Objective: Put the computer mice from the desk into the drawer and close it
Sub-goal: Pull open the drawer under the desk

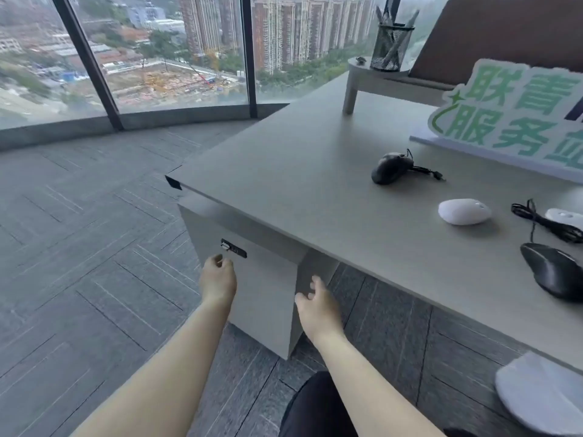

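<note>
On the grey desk (pixel 299 171) lie several mice: a black wired mouse (pixel 391 168), a white mouse (pixel 463 211), a second white mouse (pixel 564 216) at the right edge beside a coiled black cable (pixel 549 220), and a large black mouse (pixel 552 271). Below the desktop sits the drawer unit (pixel 265 285), shut, with a black lock (pixel 233 248) near its top left. My left hand (pixel 218 279) is just under the lock, fingers curled and holding nothing. My right hand (pixel 317 305) is at the unit's right front edge, fingers apart and empty.
A green-lettered sign (pixel 517 118) stands at the desk's back right. A small riser shelf (pixel 372 74) carries a mesh pen holder (pixel 389 45). A white rounded object (pixel 539 395) shows at the lower right. Floor-to-ceiling windows (pixel 157 52) and carpet lie to the left.
</note>
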Demonstrator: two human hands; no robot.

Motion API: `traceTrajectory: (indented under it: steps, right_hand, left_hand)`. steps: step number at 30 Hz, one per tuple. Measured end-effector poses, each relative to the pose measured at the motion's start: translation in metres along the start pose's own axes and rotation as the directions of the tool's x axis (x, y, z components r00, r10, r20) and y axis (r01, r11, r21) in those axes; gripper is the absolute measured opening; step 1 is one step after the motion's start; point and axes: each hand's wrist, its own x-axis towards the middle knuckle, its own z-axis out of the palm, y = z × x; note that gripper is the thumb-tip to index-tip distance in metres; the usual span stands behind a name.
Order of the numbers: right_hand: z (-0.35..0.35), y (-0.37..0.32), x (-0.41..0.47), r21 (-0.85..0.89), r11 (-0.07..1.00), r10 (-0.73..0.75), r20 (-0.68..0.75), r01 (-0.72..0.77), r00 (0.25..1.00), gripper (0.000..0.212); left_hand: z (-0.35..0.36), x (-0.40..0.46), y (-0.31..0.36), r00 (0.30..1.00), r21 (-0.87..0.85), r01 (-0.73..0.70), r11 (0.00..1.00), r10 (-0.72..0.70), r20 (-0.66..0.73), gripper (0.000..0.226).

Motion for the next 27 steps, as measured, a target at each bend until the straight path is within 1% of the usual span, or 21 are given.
traceTrajectory:
  steps: [1,2,3,4,6,8,12,17,20,22,24,27]
  right_hand:
    - [0.003,-0.001,0.005,0.026,0.999,0.03,0.002,-0.03,1.0,0.061]
    - [0.005,-0.003,0.009,0.046,0.998,0.044,0.011,-0.044,0.999,0.062]
    - [0.007,-0.004,0.012,0.056,0.996,0.062,0.018,-0.063,0.998,0.06]
    - [0.008,-0.005,0.016,0.07,0.995,0.068,0.017,-0.069,0.998,0.056]
    - [0.013,-0.007,0.02,0.105,0.993,0.045,0.019,-0.046,0.999,0.041]
    - [0.018,-0.006,0.023,0.12,0.993,0.028,-0.023,-0.025,0.999,0.035]
    - [0.022,-0.002,0.028,0.096,0.995,0.033,-0.075,-0.026,0.997,0.029]
    - [0.022,0.002,0.032,0.063,0.998,0.029,-0.091,-0.023,0.995,0.04]
    - [0.021,0.002,0.03,0.034,0.999,0.015,-0.07,-0.012,0.997,0.037]
    - [0.02,0.004,0.025,0.028,0.999,-0.022,-0.058,0.024,0.998,0.024]
    - [0.017,0.006,0.016,0.002,0.997,-0.071,-0.028,0.071,0.997,0.011]
    - [0.016,0.013,0.001,-0.037,0.993,-0.109,0.091,0.113,0.99,0.024]
  left_hand:
    - [0.001,0.01,-0.001,0.998,-0.015,0.053,0.998,-0.054,-0.015,0.052]
    - [0.003,0.016,0.0,0.994,-0.053,0.102,0.993,-0.103,-0.022,0.047]
    - [0.006,0.024,0.0,0.989,-0.105,0.144,0.984,-0.147,-0.017,0.035]
    - [0.009,0.03,0.003,0.982,-0.169,0.185,0.968,-0.189,-0.007,0.024]
    - [0.015,0.037,0.006,0.976,-0.245,0.211,0.946,-0.217,0.006,0.022]
    - [0.02,0.047,0.006,0.975,-0.279,0.21,0.937,-0.221,-0.008,0.026]
    - [0.024,0.062,0.005,0.968,-0.33,0.233,0.915,-0.251,-0.014,0.021]
    - [0.022,0.077,0.001,0.946,-0.38,0.313,0.87,-0.32,0.048,0.027]
    - [0.017,0.077,0.003,0.946,-0.395,0.318,0.862,-0.316,0.072,0.029]
    - [0.012,0.071,0.0,0.951,-0.391,0.301,0.87,-0.305,0.053,0.027]
    - [0.0,0.06,-0.008,0.954,-0.396,0.283,0.873,-0.3,0.019,0.02]
    - [-0.029,0.036,-0.028,0.956,-0.422,0.264,0.867,-0.294,-0.006,0.018]
